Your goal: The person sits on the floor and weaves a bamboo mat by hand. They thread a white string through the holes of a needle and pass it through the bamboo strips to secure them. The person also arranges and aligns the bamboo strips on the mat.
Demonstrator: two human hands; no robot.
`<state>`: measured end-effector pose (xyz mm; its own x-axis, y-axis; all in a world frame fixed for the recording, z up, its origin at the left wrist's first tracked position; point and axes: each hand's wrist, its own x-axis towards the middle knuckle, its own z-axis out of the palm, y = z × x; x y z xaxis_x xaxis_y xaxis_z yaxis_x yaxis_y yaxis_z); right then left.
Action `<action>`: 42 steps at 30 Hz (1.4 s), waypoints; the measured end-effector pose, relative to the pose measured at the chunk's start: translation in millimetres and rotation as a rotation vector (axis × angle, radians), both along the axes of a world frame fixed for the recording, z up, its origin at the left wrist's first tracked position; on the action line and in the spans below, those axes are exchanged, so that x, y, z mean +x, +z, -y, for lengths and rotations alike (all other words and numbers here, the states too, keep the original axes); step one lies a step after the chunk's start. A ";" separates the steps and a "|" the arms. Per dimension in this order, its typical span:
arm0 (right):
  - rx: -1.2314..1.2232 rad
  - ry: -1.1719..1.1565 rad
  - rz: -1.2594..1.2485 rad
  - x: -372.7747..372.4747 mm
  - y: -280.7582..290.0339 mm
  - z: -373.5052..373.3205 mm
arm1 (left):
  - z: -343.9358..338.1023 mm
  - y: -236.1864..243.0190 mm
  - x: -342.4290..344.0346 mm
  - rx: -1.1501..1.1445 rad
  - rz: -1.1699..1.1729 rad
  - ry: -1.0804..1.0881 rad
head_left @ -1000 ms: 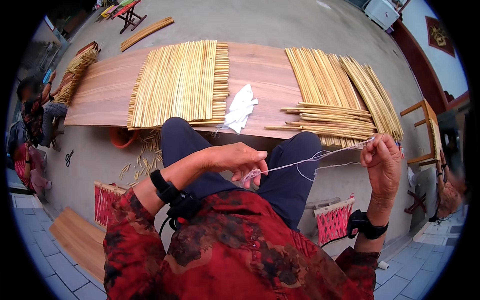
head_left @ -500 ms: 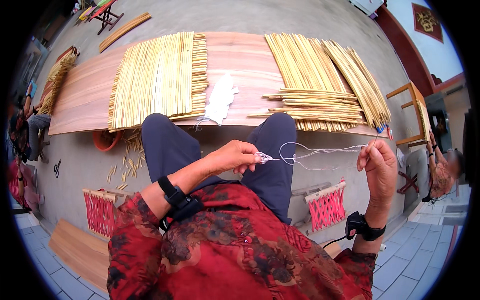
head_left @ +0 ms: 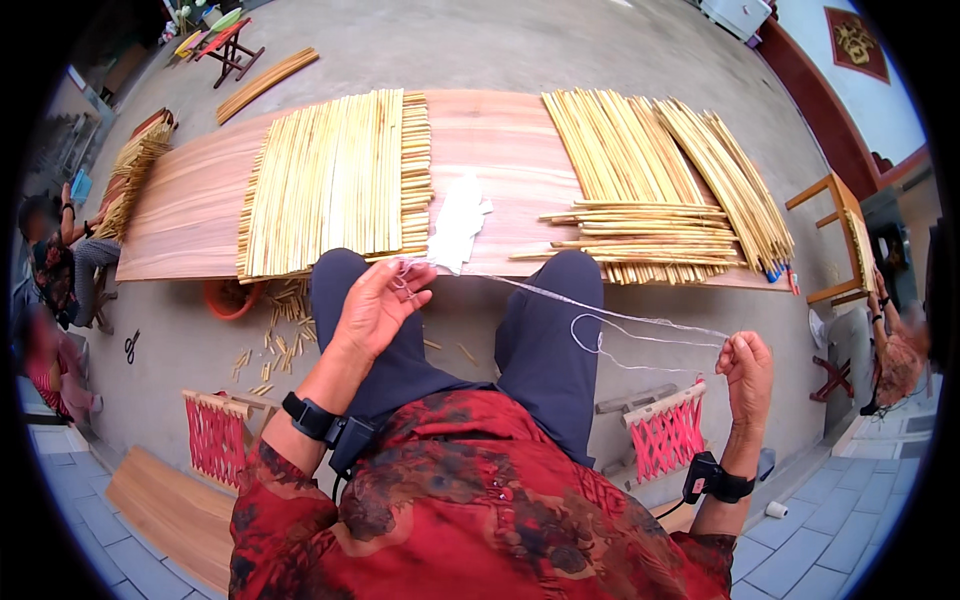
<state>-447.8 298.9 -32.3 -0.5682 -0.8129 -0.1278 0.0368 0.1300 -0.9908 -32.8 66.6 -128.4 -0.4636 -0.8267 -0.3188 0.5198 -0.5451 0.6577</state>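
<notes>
L hand point(head_left: 375, 308) mid-frame, partly open, fingers loosely curled w/ string point(head_left: 602, 309) looped at the tips; R hand point(head_left: 748, 364), right of ctr, mostly closed, pinching its other end. String runs btwn both hands across ctr, slack loop below. Just above L hand: white cloth point(head_left: 459, 222) on tabletop point(head_left: 490, 135), btwn row of sticks point(head_left: 325, 185) upper left & more sticks point(head_left: 625, 150) upper right. Orange bowl point(head_left: 230, 302) & scissors point(head_left: 131, 346) on floor point(head_left: 165, 375), left side.

Dark-red wall plaque point(head_left: 857, 46), white cabinet point(head_left: 736, 15), orange basin point(head_left: 222, 311)
</notes>
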 end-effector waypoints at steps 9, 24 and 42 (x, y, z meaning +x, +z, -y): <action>-0.008 -0.052 0.032 -16.9 -17.2 -1.2 | -8.2 18.9 46.4 -0.053 0.192 -0.067; 0.003 -0.297 0.011 -89.2 -58.8 -11.8 | 0.4 2.3 154.5 -0.090 0.525 -0.043; 0.130 -0.020 -0.319 -28.9 2.5 19.3 | 40.9 10.5 153.4 -1.032 1.661 0.032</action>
